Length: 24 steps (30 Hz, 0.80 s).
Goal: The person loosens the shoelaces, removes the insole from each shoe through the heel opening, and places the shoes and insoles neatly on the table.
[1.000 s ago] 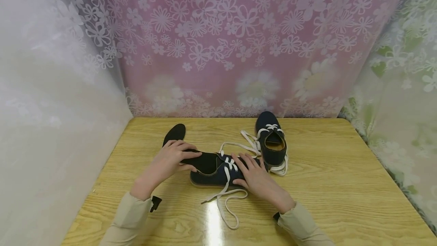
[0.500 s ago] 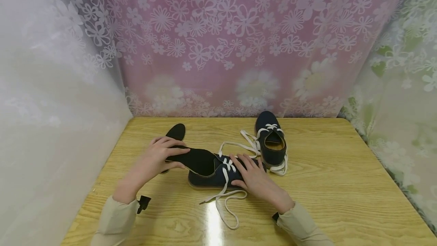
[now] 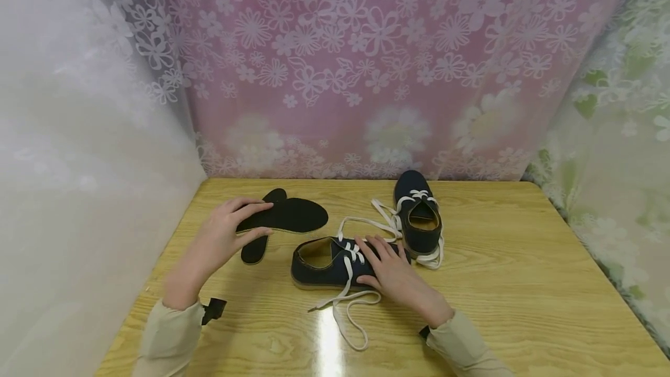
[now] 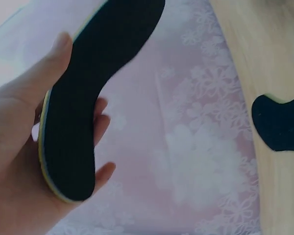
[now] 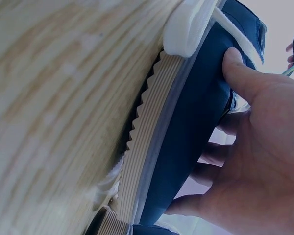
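My left hand (image 3: 217,243) holds a black insole (image 3: 305,216) near its heel end, thumb on one edge and fingers around the other. In the left wrist view, the insole (image 4: 71,132) shows a thin yellowish edge. A second black insole (image 3: 255,251) lies on the table beneath, partly covered by the held one. My right hand (image 3: 394,277) grips the front of a dark blue lace-up sneaker (image 3: 312,277), thumb on the near side and fingers across the top. The sneaker lies toe to the right, its tan inside visible through the opening.
Another dark blue sneaker (image 3: 416,240) stands behind and to the right, toe toward the pink floral curtain (image 3: 335,74). A loose white lace (image 3: 348,330) trails on the wooden table (image 3: 502,284) in front of the near sneaker.
My left hand has drawn the insole out of the sneaker's opening and moved it left and back, over the other insole. The right hand stays on the sneaker.
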Each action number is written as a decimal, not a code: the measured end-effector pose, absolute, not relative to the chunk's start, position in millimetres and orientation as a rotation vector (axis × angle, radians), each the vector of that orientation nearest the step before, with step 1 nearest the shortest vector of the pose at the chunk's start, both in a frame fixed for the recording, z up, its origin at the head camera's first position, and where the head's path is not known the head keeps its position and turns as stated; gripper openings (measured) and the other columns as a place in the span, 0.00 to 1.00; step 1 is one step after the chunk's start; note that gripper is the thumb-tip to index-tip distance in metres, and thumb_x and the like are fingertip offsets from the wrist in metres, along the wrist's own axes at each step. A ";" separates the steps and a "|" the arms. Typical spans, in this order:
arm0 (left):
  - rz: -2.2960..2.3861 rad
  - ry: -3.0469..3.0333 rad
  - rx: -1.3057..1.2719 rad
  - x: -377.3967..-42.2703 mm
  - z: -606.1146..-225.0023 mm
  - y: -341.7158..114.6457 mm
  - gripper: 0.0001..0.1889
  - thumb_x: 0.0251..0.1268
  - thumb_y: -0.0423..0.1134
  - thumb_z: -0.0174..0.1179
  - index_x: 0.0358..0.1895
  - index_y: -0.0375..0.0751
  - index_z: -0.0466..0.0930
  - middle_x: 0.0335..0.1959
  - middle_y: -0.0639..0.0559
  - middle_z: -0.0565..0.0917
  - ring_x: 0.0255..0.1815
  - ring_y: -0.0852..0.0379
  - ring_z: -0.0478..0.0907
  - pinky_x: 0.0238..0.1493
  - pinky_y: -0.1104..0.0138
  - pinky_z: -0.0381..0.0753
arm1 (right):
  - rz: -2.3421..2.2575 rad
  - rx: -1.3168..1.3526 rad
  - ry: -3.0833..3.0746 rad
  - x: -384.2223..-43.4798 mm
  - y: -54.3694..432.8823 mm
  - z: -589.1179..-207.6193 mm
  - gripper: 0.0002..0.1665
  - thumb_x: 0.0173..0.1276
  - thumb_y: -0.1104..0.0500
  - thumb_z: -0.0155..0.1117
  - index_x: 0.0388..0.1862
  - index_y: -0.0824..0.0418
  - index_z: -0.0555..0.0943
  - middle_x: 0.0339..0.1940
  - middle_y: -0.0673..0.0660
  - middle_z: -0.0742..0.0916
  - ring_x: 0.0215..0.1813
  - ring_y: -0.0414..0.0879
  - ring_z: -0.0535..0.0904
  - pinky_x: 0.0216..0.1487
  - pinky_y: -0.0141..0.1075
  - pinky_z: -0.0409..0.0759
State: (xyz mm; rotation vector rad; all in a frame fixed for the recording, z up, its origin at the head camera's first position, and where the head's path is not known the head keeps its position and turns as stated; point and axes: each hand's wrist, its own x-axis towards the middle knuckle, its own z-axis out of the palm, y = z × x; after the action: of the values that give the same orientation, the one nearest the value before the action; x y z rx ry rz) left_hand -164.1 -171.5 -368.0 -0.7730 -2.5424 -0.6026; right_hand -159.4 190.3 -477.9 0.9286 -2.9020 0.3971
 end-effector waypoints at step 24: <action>-0.316 -2.761 -0.228 -197.9 -455.6 -119.6 0.18 0.65 0.55 0.69 0.51 0.50 0.91 0.38 0.38 0.81 0.20 0.51 0.72 0.12 0.65 0.67 | 0.417 0.938 -2.894 -159.9 192.2 -479.4 0.46 0.74 0.41 0.61 0.82 0.58 0.57 0.76 0.68 0.68 0.77 0.66 0.61 0.66 0.75 0.59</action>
State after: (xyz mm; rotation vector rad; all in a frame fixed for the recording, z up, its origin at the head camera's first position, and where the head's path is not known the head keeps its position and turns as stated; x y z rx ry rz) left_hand -197.9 -119.6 -455.6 -0.2284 -2.7613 -0.3155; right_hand -159.9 192.2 -479.4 0.9376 -2.8941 0.4169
